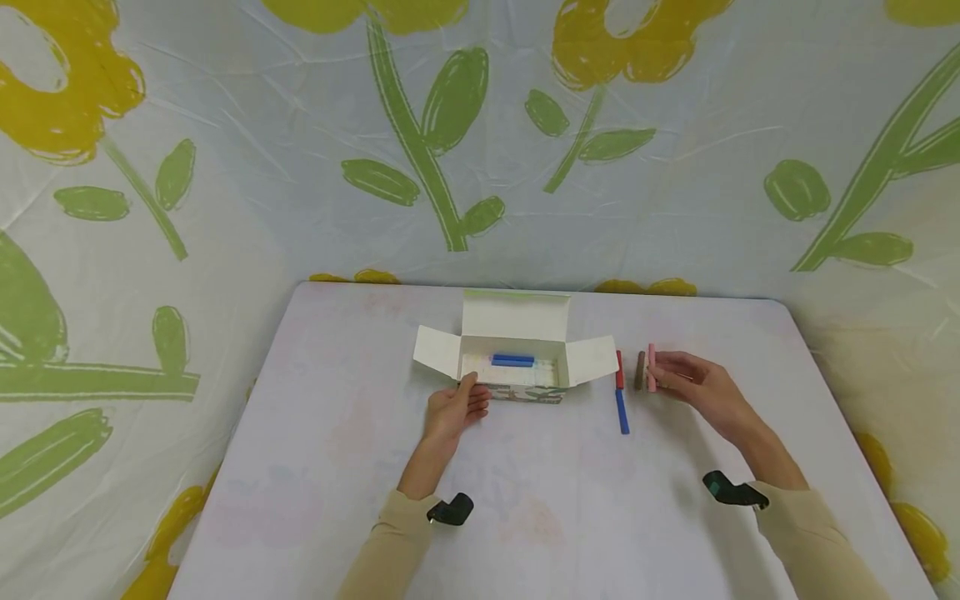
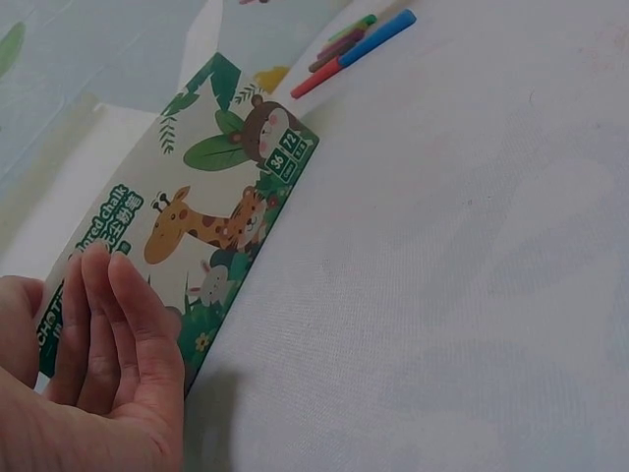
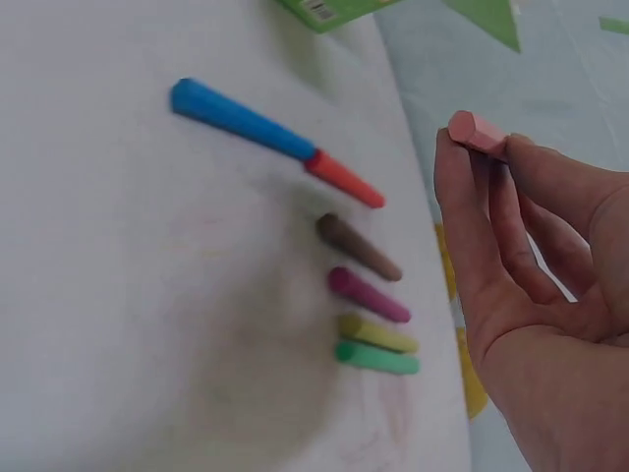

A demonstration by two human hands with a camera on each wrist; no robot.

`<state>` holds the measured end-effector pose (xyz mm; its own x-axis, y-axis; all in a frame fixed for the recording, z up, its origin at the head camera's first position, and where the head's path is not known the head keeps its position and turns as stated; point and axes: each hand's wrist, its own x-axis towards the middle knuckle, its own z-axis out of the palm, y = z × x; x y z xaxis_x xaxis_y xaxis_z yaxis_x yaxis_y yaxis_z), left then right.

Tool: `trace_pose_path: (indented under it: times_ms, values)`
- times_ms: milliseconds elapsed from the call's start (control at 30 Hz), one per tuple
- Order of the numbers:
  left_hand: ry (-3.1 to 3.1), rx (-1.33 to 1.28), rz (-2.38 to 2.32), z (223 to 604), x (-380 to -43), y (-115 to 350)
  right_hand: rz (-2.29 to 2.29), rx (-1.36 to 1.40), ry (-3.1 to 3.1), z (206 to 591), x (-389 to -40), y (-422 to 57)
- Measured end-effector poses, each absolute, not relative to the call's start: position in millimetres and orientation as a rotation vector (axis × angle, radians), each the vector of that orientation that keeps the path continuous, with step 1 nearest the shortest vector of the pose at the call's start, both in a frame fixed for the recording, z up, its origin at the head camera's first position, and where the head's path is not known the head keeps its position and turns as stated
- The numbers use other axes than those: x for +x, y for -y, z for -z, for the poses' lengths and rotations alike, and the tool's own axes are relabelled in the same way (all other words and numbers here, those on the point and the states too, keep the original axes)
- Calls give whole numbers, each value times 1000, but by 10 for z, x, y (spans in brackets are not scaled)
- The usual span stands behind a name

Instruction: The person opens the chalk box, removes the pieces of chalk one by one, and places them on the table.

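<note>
An open-topped chalk box (image 1: 525,393) sits in the middle of the table, its white flaps folded outward and animals printed on its front. My left hand (image 1: 452,410) grips the front wall near the left corner, thumb at the rim and fingers against the printed face. Blue chalk sticks (image 1: 512,361) lie inside. Right of the box, my right hand (image 1: 708,390) pinches a pink chalk stick (image 3: 476,131) between thumb and fingertips, raised over the table. Below it lie a brown chalk (image 3: 359,248), a purple chalk (image 3: 369,295), a yellow chalk (image 3: 378,334) and a green chalk (image 3: 378,358).
A blue chalk (image 1: 622,412) and a red chalk (image 1: 619,371) lie end to end between the box's right flap and the brown chalk. The pale table (image 1: 337,500) meets a flower-printed cloth (image 1: 300,167) at the back and sides.
</note>
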<state>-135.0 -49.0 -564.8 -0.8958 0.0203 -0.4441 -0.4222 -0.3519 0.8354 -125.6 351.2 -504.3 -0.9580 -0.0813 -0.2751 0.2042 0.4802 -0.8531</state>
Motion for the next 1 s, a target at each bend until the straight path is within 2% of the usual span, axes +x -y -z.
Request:
trace_pose_path:
  times_ms: [367, 1000]
  values:
    - [-1584, -547, -2320, 5672, -1354, 483, 1364, 19, -2497, 5338, -1061, -3508]
    - [-1539, -587, -2333, 5615, -1337, 468, 1034, -119, -2702, 5343, -1046, -3287]
